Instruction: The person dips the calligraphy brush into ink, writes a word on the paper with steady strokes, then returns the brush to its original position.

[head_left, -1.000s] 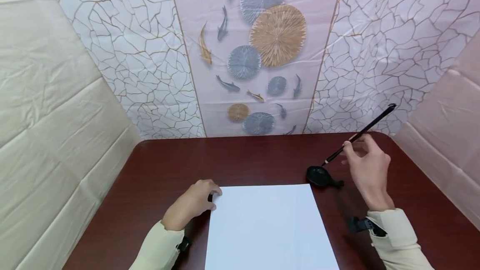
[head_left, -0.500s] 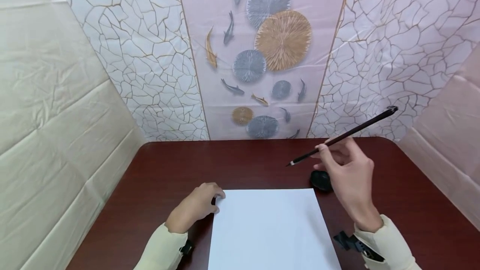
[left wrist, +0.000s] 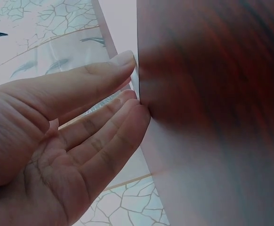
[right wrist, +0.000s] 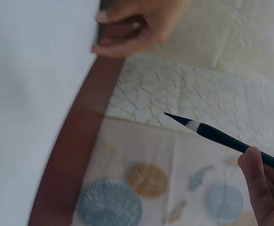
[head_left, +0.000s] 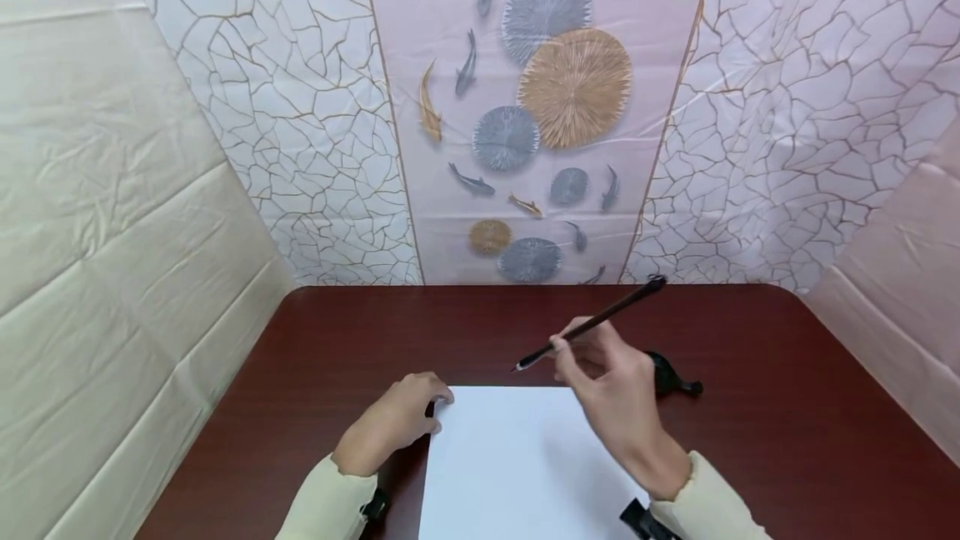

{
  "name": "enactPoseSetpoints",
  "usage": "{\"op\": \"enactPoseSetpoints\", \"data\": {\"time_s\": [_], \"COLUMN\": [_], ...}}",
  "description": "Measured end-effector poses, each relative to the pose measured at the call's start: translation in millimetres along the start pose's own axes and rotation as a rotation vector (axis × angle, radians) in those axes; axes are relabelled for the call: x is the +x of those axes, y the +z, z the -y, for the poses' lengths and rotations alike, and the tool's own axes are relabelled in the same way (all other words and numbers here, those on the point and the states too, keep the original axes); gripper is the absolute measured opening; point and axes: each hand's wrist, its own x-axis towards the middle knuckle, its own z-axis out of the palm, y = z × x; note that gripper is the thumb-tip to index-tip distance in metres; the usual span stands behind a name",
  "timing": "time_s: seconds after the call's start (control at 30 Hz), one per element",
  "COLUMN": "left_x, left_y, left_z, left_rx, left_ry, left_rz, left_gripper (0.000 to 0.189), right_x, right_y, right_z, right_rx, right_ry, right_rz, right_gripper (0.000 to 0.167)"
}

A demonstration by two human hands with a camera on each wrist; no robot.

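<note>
A black calligraphy brush point(head_left: 609, 309) is pinched in my right hand point(head_left: 617, 400), held at a slant above the far edge of a white sheet of paper point(head_left: 502, 465). In the right wrist view the dark, pointed bristles of the brush point(right wrist: 221, 137) have a pale band behind them. My left hand point(head_left: 397, 417) rests at the upper left corner of the paper. Seen in the left wrist view, the thumb and fingertips of my left hand point(left wrist: 87, 136) touch the sheet's edge at the table, fingers fairly straight. Partly behind my right hand sits a small black ink dish point(head_left: 666, 375).
The dark red-brown table point(head_left: 360, 332) has rounded far corners. A patterned cloth backdrop point(head_left: 300, 107) stands behind it, with pale cloth point(head_left: 97, 273) along the left and more on the right.
My right hand has lifted the brush from the ink dish and carried it left, over the paper's far edge. The left hand has stayed at the paper's corner while the view shifted slightly.
</note>
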Motion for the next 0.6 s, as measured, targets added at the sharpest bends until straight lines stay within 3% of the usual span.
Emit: {"op": "enactPoseSetpoints", "data": {"time_s": [0.3,0.6], "left_x": [-0.1,3.2], "left_y": [0.8,1.1], "left_z": [-0.4,-1.5], "left_rx": [0.001,0.004], "left_ry": [-0.001,-0.020], "left_rz": [-0.023,-0.026], "left_gripper": [0.030,0.030], "right_x": [-21.8,-31.4], "right_y": [40,56], "right_z": [-6,-14], "right_rx": [0.015,0.033], "right_ry": [-0.018,0.035], "right_rz": [0.165,0.252], "right_gripper": [0.024,0.025]}}
